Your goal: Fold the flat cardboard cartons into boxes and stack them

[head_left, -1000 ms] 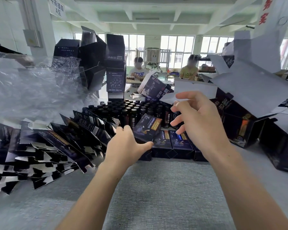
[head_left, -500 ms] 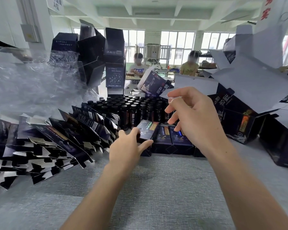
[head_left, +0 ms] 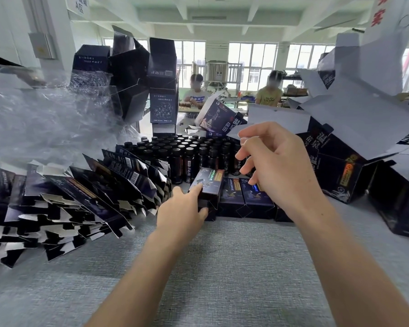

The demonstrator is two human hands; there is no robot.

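My left hand (head_left: 182,214) reaches forward and pinches the near end of a small dark folded box (head_left: 208,184) between index finger and thumb. The box sits tilted at the left end of a row of folded boxes (head_left: 244,198) lying on the grey table (head_left: 222,267). My right hand (head_left: 278,169) hovers above that row with fingers loosely curled, holding nothing. A fanned pile of flat dark cartons (head_left: 80,199) lies to the left of my left hand.
Several dark capped bottles (head_left: 187,153) stand behind the box row. Crumpled plastic wrap (head_left: 45,123) rises at the left. Large open dark cartons (head_left: 340,175) crowd the right side, and tall dark boxes (head_left: 162,90) stand at the back. Two people work at a far bench.
My left hand has carried the small box forward and down to the left end of the row. My right hand has stayed hovering above the row.
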